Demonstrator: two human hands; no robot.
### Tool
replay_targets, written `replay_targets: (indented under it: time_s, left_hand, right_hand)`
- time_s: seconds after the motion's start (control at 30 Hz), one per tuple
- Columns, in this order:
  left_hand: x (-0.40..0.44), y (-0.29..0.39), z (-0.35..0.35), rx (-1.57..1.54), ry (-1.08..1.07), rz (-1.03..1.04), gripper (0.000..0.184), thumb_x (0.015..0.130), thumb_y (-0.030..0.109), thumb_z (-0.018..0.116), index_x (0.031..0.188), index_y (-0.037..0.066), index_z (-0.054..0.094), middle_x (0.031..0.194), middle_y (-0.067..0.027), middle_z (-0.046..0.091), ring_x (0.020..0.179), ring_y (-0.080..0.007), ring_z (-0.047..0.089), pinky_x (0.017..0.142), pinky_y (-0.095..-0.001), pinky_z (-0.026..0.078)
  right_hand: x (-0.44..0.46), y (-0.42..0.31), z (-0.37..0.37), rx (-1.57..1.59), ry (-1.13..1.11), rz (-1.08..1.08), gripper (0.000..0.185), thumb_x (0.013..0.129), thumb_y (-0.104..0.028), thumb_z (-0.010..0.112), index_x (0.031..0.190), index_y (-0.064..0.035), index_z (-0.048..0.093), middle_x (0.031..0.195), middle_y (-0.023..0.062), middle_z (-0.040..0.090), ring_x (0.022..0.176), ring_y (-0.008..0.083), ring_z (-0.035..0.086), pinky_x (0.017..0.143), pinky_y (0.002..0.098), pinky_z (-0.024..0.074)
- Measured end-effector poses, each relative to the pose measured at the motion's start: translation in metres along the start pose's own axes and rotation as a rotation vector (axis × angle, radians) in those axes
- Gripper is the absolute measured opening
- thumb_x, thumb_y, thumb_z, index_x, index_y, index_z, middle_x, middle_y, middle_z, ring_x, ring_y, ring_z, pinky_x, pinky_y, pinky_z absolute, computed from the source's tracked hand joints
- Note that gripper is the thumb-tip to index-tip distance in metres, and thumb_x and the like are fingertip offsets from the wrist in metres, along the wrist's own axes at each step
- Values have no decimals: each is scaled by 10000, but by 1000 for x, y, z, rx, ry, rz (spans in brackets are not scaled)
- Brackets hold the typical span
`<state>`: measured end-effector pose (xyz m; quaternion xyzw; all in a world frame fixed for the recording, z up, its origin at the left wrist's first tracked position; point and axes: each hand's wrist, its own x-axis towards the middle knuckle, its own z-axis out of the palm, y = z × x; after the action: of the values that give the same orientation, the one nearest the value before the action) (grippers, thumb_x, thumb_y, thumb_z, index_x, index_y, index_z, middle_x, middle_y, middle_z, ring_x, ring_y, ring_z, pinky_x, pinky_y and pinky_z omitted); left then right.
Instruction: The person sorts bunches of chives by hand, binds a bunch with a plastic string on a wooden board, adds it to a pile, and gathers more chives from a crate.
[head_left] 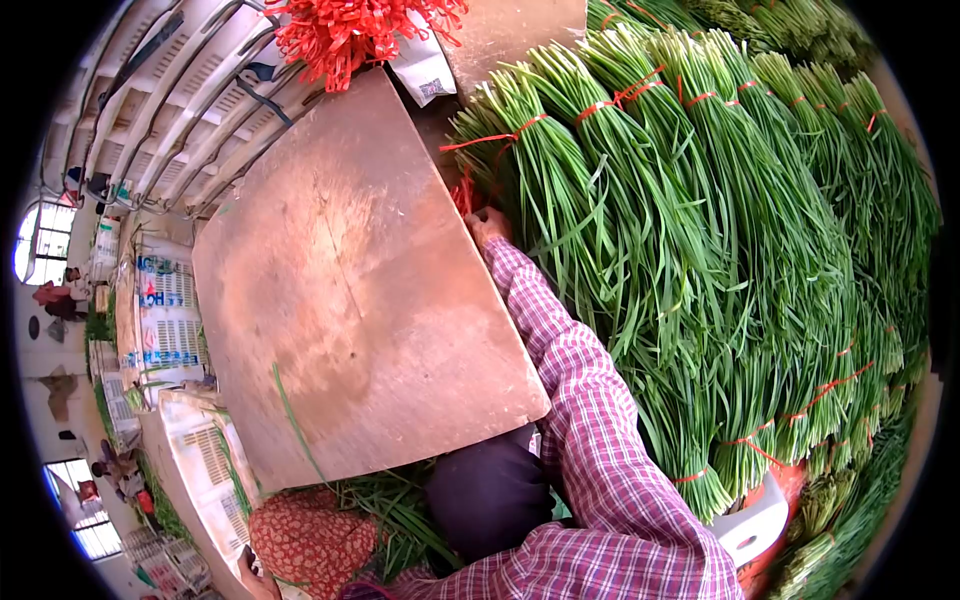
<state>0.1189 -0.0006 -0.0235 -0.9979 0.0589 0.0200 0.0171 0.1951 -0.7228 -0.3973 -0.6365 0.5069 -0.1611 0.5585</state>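
Red ties (462,192) just beside right hand (488,227), between board (350,300) and greens (640,200): best drawn singly, without snagging; impossible to tell grip there or in left hand (260,581).

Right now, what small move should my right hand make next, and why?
Probably draw one strip from the red strips: your right hand is right beside them, between the board and the green bundles, which wear similar red ties. Whether it holds one, I can't tell.
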Motion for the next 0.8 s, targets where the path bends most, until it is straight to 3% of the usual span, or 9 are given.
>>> replay_targets:
  time_s: [0.07,0.23,0.37,0.4,0.5,0.57,0.6,0.67,0.8]
  left_hand:
    - [-9,-22,7,-71,-14,-22,472,885,198,664,1289,-9,532,1183,-171,614,1035,-277,612,886,-362,498]
    - [-23,-37,17,-77,-44,-145,446,876,130,658,1292,15,544,1189,-171,609,1027,-284,612,875,-354,516]
    - [-37,-76,55,-380,-9,-59,552,852,119,618,1353,-23,435,1330,-193,503,1226,-302,482,1044,-384,359]
    - [-59,-81,63,-377,61,-35,560,845,81,598,1364,-30,420,1369,-202,470,1269,-306,445,1076,-383,327]
    - [-96,-15,59,-360,87,-175,664,796,78,610,1406,-16,367,1400,-190,440,1312,-315,402,1110,-386,283]
    - [-112,-22,90,-425,157,-18,653,862,182,628,1422,3,345,1379,-182,455,1292,-300,414,1045,-405,373]
    - [-110,-23,107,-1176,163,-311,546,913,204,556,1396,12,390,1316,-181,497,1211,-285,480,992,-410,422]
    - [-109,-26,128,-145,384,-135,434,919,184,505,1322,27,481,1219,-173,552,1126,-299,525,938,-438,426]
    - [-98,-7,123,26,399,-145,653,819,217,636,1393,19,394,1258,-192,525,1135,-338,501,977,-464,359]
  right_hand:
    - [-18,-18,-20,219,-47,-32,362,768,-337,721,908,-9,659,868,132,681,783,225,628,767,344,490]
    - [-50,-40,-42,626,-19,-301,177,865,-211,668,907,-44,627,755,6,601,717,97,534,688,261,455]
    - [-76,-66,-90,566,86,-444,146,881,-219,675,931,-90,625,748,-38,554,569,57,482,487,213,408]
    - [-101,-95,-120,584,59,-351,163,862,-209,681,879,-53,634,790,9,598,754,108,536,734,272,466]
    - [-141,-162,-175,571,54,-556,182,894,-247,662,907,-69,630,738,-4,560,632,88,508,570,239,433]
    - [-160,-207,-199,564,78,-694,134,926,-210,623,927,-75,629,700,-33,529,597,65,477,529,202,374]
    - [-170,-226,-211,554,-4,-791,129,927,-193,621,943,-66,630,715,-44,530,590,59,459,521,193,343]
    - [-210,-269,-216,533,-94,-788,139,931,-205,620,964,-71,632,713,-63,511,587,25,420,518,182,313]
    - [-271,-312,-174,475,-386,-789,150,950,-239,593,988,-101,639,721,-82,508,568,5,379,509,169,289]
